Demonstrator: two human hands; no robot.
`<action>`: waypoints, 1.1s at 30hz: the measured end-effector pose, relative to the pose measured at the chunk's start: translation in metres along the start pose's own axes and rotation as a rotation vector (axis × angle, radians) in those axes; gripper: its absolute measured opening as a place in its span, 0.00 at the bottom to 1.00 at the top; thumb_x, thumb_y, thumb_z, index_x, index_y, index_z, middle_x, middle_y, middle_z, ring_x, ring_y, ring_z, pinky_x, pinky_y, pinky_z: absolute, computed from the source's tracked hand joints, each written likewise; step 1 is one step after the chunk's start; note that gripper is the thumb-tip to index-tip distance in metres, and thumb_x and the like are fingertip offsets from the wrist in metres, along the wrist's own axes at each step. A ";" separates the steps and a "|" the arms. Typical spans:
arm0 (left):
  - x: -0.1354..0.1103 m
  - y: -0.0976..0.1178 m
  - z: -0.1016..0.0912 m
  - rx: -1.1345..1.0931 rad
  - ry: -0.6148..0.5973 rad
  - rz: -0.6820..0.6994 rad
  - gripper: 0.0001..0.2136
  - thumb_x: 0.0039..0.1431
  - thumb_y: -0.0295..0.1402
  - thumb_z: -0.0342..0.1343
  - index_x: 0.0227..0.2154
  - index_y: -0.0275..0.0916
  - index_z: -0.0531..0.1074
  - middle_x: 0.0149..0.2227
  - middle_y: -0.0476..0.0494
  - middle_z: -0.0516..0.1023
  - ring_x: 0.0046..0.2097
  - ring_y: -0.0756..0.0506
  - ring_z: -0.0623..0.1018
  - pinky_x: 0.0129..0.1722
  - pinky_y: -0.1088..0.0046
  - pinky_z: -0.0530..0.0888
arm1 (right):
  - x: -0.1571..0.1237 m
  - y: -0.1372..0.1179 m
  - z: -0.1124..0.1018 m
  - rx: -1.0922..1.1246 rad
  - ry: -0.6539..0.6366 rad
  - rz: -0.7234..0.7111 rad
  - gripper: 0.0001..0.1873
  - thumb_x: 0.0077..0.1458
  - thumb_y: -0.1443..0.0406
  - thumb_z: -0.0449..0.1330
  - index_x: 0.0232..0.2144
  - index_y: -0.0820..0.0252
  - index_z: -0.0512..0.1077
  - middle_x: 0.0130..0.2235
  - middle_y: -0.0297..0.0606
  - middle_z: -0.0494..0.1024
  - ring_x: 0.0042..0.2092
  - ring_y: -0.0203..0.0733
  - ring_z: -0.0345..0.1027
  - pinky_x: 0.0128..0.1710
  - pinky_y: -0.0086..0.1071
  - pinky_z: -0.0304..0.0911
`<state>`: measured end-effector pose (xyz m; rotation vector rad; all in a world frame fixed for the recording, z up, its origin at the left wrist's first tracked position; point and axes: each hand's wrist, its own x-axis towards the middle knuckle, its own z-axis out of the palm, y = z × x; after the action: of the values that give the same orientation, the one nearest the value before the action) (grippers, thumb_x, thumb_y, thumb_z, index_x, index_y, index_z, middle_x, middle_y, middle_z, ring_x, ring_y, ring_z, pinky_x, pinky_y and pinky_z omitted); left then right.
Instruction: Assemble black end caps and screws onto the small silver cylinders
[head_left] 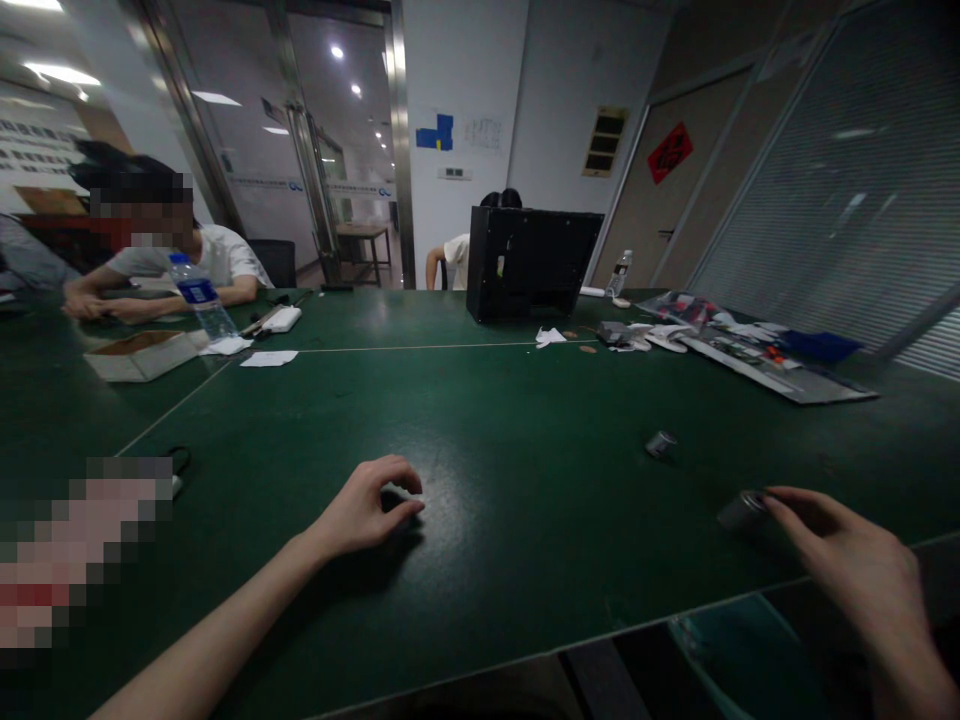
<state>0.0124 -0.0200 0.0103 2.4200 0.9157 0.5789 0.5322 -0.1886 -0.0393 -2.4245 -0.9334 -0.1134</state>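
The table point(517, 440) has a smooth, dark green top with a dull sheen; a thin, pale seam crosses it in front of the black case. The held cylinder point(741, 512) is a small, grey, round-sided piece with a metallic look, located near the front right edge of the table. The right hand point(851, 555) has its thumb and index fingertip pinching the near right end of this piece; whether the piece touches the surface cannot be determined. The second cylinder point(661, 445), similar in shape and colour, is on the table farther back and to the left, apart from both hands. The left hand point(367, 508) is positioned over the table near the middle front, fingers curled toward the thumb, with a gap between the tips; it grips no part.

Surrounding items: the black case point(532, 262) is a rigid, box-shaped unit at the far side, partly blocking the view of a seated person point(456, 258). At far right, a flat panel point(817, 385) carries loose small parts; a blue tray point(821, 346) sits at its rear. At left, a shallow, pale, open box point(142, 358) is beside a clear plastic bottle point(210, 305) with a blue cap and label. Another person point(225, 260) sits behind these, forearms on the table. A pixelated area hides the left front corner.
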 end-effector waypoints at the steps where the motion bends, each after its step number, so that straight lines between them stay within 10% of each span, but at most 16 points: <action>1: 0.000 0.000 0.000 -0.001 -0.005 -0.002 0.06 0.57 0.34 0.55 0.32 0.36 0.72 0.35 0.45 0.74 0.37 0.46 0.73 0.39 0.70 0.70 | 0.000 0.000 0.000 0.006 0.004 -0.004 0.21 0.44 0.47 0.53 0.35 0.50 0.74 0.35 0.43 0.78 0.36 0.55 0.72 0.28 0.39 0.61; 24: -0.001 -0.003 0.001 -0.015 -0.021 -0.005 0.07 0.58 0.35 0.54 0.32 0.36 0.72 0.34 0.45 0.74 0.36 0.47 0.74 0.38 0.70 0.71 | 0.006 -0.005 -0.006 -0.017 -0.107 -0.024 0.23 0.45 0.46 0.54 0.36 0.53 0.75 0.43 0.46 0.76 0.41 0.54 0.70 0.35 0.41 0.63; 33: -0.001 -0.002 0.001 -0.003 -0.026 -0.010 0.07 0.57 0.35 0.54 0.32 0.36 0.72 0.34 0.45 0.74 0.35 0.47 0.74 0.37 0.70 0.71 | -0.002 -0.085 0.001 -0.092 0.092 -0.258 0.27 0.54 0.50 0.48 0.45 0.63 0.69 0.45 0.49 0.73 0.43 0.52 0.69 0.42 0.40 0.62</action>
<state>0.0113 -0.0196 0.0078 2.4135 0.9154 0.5430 0.4760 -0.1368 -0.0019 -2.3475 -1.2180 -0.3652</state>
